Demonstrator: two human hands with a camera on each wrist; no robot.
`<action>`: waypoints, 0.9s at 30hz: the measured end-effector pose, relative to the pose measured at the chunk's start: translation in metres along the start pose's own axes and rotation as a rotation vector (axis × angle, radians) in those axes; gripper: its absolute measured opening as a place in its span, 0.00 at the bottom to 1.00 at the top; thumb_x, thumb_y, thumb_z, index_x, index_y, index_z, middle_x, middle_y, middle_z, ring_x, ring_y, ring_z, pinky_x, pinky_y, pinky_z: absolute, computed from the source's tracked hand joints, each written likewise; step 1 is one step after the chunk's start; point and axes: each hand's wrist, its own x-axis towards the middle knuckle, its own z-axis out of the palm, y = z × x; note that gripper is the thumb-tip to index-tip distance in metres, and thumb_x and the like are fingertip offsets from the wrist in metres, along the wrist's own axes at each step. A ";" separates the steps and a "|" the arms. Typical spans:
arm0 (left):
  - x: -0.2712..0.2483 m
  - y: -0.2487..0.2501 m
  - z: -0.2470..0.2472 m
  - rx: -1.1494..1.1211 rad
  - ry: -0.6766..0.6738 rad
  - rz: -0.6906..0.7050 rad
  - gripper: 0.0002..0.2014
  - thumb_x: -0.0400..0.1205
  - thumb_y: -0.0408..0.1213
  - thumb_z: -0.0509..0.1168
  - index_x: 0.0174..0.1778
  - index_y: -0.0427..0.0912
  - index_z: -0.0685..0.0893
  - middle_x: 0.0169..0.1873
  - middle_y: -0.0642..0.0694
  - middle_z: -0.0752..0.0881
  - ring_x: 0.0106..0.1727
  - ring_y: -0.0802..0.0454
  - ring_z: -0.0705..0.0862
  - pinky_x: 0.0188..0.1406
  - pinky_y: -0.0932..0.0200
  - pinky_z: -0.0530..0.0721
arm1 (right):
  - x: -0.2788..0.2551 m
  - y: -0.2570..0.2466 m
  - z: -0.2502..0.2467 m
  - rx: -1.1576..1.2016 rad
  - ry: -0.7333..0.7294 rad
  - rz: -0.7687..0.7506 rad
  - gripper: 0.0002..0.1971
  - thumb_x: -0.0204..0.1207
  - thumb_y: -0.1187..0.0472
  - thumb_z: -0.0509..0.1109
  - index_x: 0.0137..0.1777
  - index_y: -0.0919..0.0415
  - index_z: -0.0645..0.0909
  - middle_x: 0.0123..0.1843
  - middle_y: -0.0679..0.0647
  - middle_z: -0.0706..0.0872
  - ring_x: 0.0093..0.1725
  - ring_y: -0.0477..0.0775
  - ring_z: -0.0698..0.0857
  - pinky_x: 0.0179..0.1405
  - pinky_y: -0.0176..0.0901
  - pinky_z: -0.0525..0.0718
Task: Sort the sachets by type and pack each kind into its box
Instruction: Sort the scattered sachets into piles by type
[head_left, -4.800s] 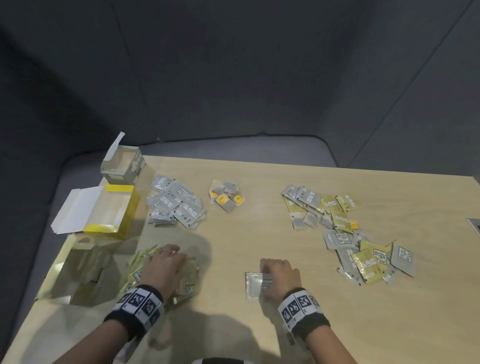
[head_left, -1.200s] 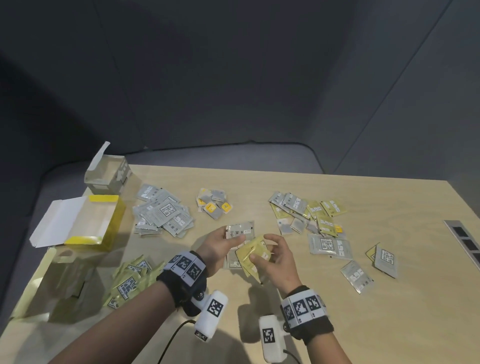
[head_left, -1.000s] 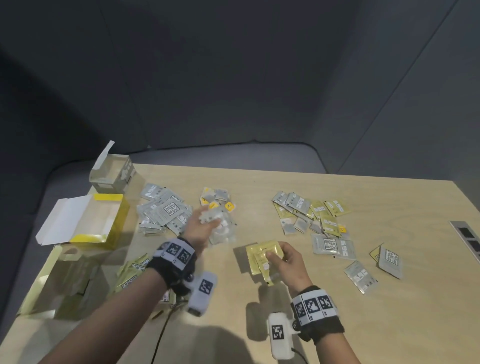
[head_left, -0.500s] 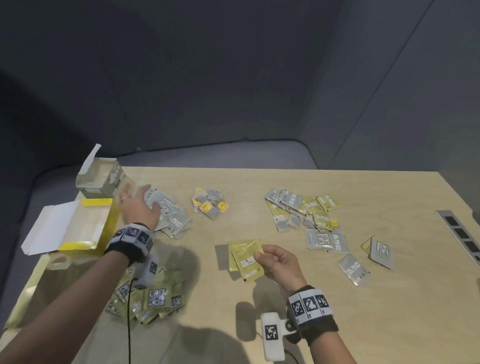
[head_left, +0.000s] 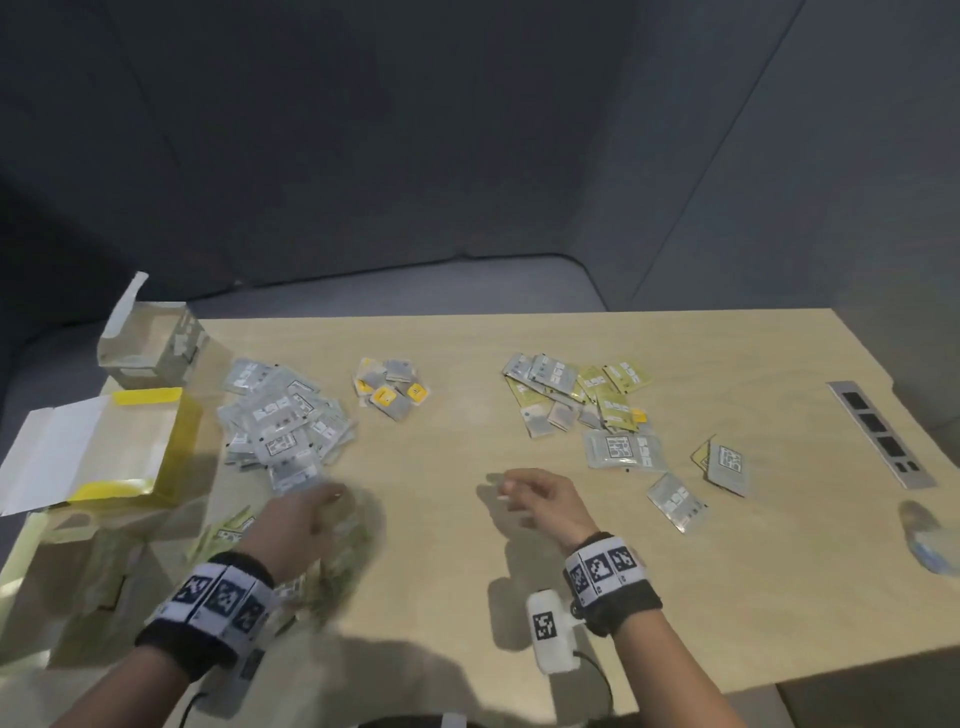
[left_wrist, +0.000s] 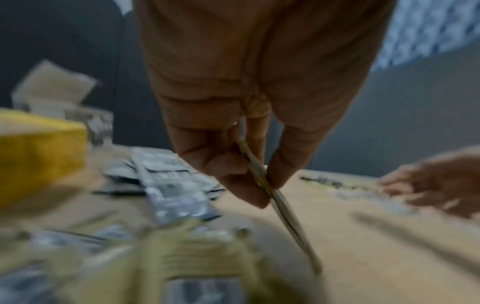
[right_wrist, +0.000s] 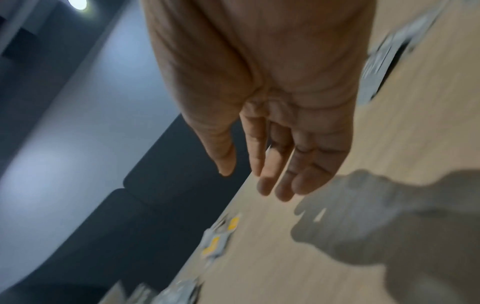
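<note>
Down at the near left of the tabletop (head_left: 467, 613), the left hand (head_left: 296, 525) hovers over a blurred heap of yellow-green sachets (head_left: 223, 535), and the left wrist view shows its thumb and fingers (left_wrist: 241, 185) pinching thin sachets (left_wrist: 280, 205) edge-on (how many, the blur hides). The right hand (head_left: 540, 499) hangs just above bare wood near the middle, fingers straight and loosely together, holding nothing. A pile of grey sachets (head_left: 280, 421) lies beside the open yellow box (head_left: 130, 452), with a smaller grey box (head_left: 156, 343) behind it, flap up. A little cluster of small sachets with yellow squares (head_left: 389, 389) sits further back in the centre. To the right a mixed scatter (head_left: 582, 395) of grey and yellow-green packets is spread out, with several single grey ones (head_left: 675, 501) lying apart nearer the right hand.
</note>
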 end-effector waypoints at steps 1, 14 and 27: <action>-0.002 -0.012 0.000 0.088 -0.016 -0.030 0.23 0.79 0.33 0.64 0.71 0.51 0.76 0.58 0.45 0.86 0.52 0.50 0.83 0.56 0.60 0.79 | 0.010 0.004 -0.021 -0.071 0.071 -0.008 0.09 0.78 0.65 0.70 0.57 0.64 0.82 0.53 0.60 0.88 0.40 0.49 0.84 0.36 0.37 0.82; -0.019 -0.043 0.021 0.104 0.241 -0.035 0.17 0.75 0.35 0.70 0.60 0.51 0.86 0.64 0.48 0.81 0.58 0.47 0.82 0.63 0.46 0.81 | 0.150 -0.030 -0.125 -0.739 0.439 0.000 0.36 0.62 0.53 0.81 0.70 0.62 0.76 0.68 0.66 0.77 0.59 0.67 0.83 0.59 0.56 0.84; -0.029 -0.034 0.066 -0.146 0.193 0.232 0.09 0.73 0.45 0.65 0.47 0.55 0.86 0.54 0.68 0.77 0.51 0.67 0.81 0.51 0.71 0.79 | 0.192 -0.033 -0.107 -1.141 0.318 -0.009 0.26 0.66 0.52 0.75 0.65 0.45 0.75 0.67 0.60 0.75 0.66 0.65 0.75 0.64 0.54 0.71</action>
